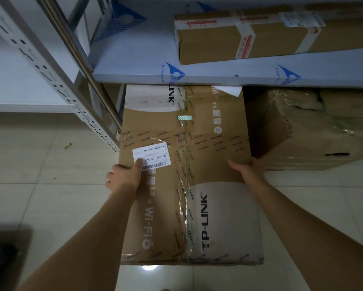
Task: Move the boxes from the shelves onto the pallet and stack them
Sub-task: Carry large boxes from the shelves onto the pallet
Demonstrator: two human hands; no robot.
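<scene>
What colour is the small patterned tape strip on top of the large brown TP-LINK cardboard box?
Teal-green with a white dotted pattern, on the small tape strip; the head view shows it.

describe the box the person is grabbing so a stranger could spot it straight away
Find the white shelf board printed with blue triangles. The TP-LINK carton sticks out from beneath it onto the tiled floor, gripped by the left hand and right hand. Unlike its neighbours, it carries a white barcode label.

The big box [189, 175] is brown cardboard with white panels and black lettering. Its label [152, 156] is white. The shelf [218, 72] above it is pale with blue triangle logos.
</scene>
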